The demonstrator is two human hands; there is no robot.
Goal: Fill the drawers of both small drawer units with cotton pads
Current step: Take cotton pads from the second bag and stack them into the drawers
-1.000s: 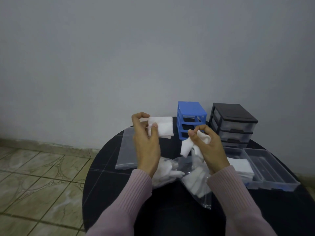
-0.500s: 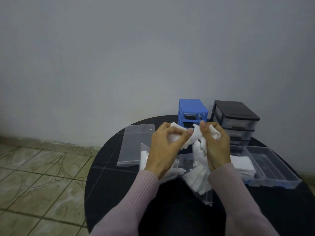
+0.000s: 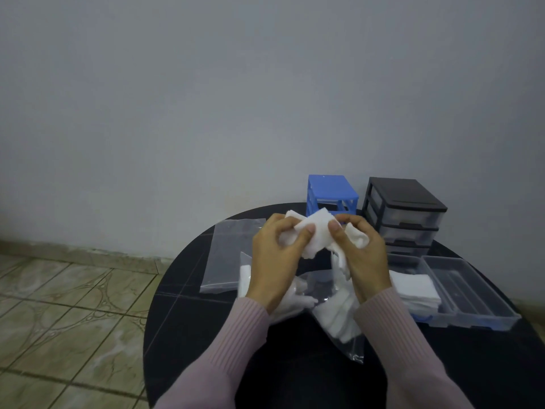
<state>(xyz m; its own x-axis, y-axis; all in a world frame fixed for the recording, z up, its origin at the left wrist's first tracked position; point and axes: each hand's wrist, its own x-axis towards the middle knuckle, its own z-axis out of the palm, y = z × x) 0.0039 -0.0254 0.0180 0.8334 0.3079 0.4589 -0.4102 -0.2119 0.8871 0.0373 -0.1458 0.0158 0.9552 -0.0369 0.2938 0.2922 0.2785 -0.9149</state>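
Both hands hold a bunch of white cotton pads (image 3: 318,234) above the middle of the round black table (image 3: 188,320). My left hand (image 3: 277,258) pinches the pads from the left, my right hand (image 3: 364,255) grips them from the right, and the thumbs nearly meet. Behind the hands stand a small blue drawer unit (image 3: 330,191) and a black drawer unit (image 3: 405,214) with clear drawers. Under the hands lies a clear plastic bag (image 3: 339,320) with more pads in it.
A flat clear bag (image 3: 227,255) lies at the left of the table. At the right, a clear drawer (image 3: 469,290) stands out on the table beside a stack of pads (image 3: 415,290). A grey wall is close behind; tiled floor is at the left.
The hands were apart, each with its own pads. They came together at the middle, and now both hold the pads as one bunch in front of the blue unit.
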